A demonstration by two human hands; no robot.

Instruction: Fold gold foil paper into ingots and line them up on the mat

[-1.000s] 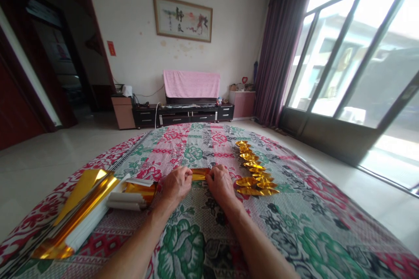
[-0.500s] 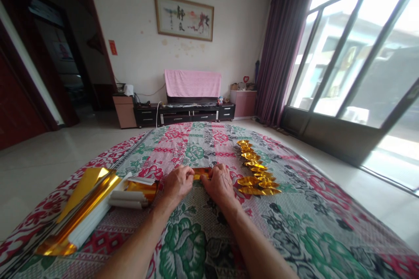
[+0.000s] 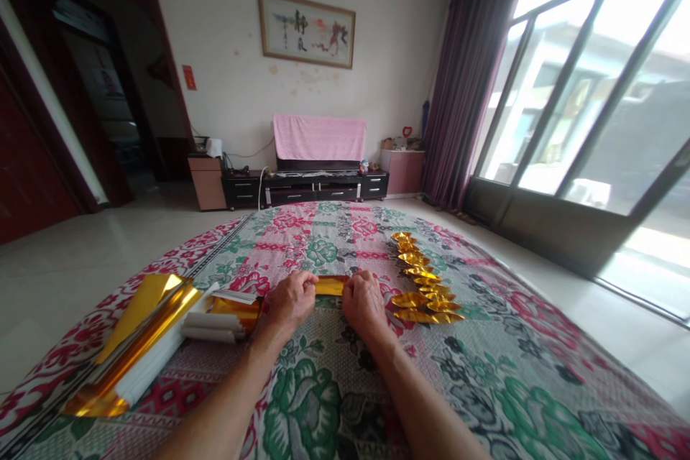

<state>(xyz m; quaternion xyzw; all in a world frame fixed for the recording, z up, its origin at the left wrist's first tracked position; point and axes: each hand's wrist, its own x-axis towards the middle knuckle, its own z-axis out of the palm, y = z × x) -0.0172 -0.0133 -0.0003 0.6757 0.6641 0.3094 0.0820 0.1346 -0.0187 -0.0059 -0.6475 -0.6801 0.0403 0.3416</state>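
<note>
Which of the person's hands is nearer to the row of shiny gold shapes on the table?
Right. The right hand is close beside the gold shapes, to their left; the left hand is farther left, beyond the gold strip both hands hold.

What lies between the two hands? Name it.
In the head view, a gold foil strip spans the gap from the left hand to the right hand, an end in each.

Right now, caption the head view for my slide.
Left hand and right hand hold a gold strip between them; pointed gold pieces lie on the floral tablecloth.
</note>
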